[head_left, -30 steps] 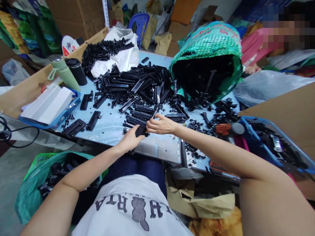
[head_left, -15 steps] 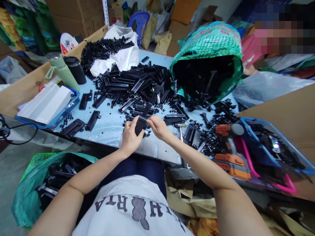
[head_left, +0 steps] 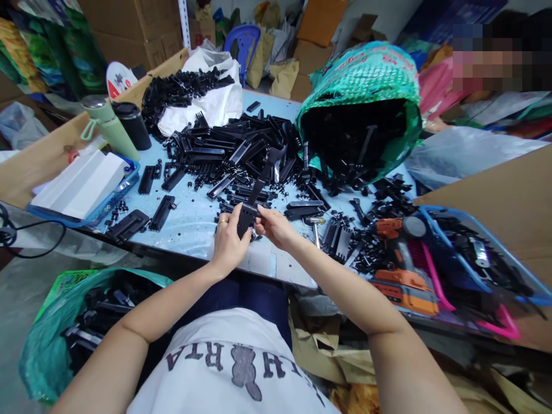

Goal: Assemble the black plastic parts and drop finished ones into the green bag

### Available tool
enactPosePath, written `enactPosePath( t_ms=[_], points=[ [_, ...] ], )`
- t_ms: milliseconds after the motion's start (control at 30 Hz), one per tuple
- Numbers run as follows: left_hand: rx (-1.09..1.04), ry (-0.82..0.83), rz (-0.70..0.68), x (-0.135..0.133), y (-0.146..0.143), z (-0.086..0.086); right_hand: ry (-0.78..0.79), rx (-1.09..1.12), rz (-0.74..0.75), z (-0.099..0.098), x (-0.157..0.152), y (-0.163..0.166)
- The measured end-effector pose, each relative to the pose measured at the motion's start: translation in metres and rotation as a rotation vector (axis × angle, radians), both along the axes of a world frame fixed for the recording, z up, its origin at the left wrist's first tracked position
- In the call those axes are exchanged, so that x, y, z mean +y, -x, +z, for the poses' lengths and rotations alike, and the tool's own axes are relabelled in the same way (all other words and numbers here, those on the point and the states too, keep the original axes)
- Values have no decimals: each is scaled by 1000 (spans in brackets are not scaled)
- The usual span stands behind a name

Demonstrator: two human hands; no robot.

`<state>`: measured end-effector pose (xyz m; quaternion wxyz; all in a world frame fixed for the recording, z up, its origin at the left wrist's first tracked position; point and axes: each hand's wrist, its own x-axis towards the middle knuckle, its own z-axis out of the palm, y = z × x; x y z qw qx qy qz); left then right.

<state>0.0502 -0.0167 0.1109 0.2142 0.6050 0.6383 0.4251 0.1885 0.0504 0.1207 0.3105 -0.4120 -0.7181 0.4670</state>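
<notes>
My left hand [head_left: 227,237] grips the lower end of a long black plastic bar [head_left: 257,190] that stands tilted up and away from me over the table's near edge. My right hand [head_left: 272,225] pinches the same bar from the right, next to the left fingers. A ring shows on my left hand. Just beyond lies a big heap of similar black plastic parts [head_left: 235,150] on the light blue table [head_left: 194,221].
A green woven sack [head_left: 366,75] of black parts lies open at the back right. An orange drill [head_left: 399,276] and blue bin [head_left: 478,253] sit right. Two flasks [head_left: 112,126] and a tray with white blocks [head_left: 81,184] stand left. A green bag [head_left: 64,322] is below left. Another person sits far right.
The hands came together at the table edge and lifted a long black bar upright. My right arm drew back, uncovering the orange drill. In the last half second little has moved.
</notes>
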Motion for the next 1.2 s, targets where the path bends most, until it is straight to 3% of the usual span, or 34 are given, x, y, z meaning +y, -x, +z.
enactPosePath(
  t_ms=[67, 167, 233, 300, 400, 467, 533, 600, 667, 733, 800, 833, 967, 1000, 1067, 1133, 1200],
  points=[
    [-32, 29, -25, 2, 3, 1, -139, -83, -12, 3, 2, -3],
    [-91, 78, -72, 4, 5, 0, -545, -286, 28, 8, 9, -11],
    [-86, 73, -69, 4, 3, -1, -606, -288, 39, 8, 11, -12],
    [-39, 34, -30, 2, 0, -1, -400, -149, -23, 4, 10, -5],
    [51, -44, 19, 0, -1, -3, 124, 80, 5, -3, 3, 8],
    [53, -33, -1, 1, 2, -6, 237, 76, 45, -3, 2, 9],
    [-2, 30, -51, 5, 10, -9, -15, -92, -4, 4, 7, 1],
    [-114, 111, -155, 11, 23, -11, -464, -351, -10, 15, 17, -16],
    [-260, 248, -359, 15, 37, -9, -841, -605, 141, 25, 28, -36],
    [-356, 410, -620, 14, 49, -3, -1039, -793, 357, 26, 33, -53],
    [-297, 468, -786, 6, 55, 4, -1107, -907, 473, 19, 29, -65],
    [-203, 432, -772, 0, 54, 6, -1113, -938, 471, 12, 24, -70],
    [307, 198, -332, -34, 45, 1, -1015, -858, 299, -9, -15, -80],
    [374, 157, -305, -42, 44, -2, -961, -782, 297, -11, -27, -82],
    [361, 73, -443, -53, 45, -6, -810, -577, 364, -12, -50, -82],
    [198, -19, -647, -62, 44, -6, -651, -361, 443, -15, -75, -75],
    [17, -82, -776, -70, 37, -4, -617, -316, 433, -25, -100, -58]
  ],
)
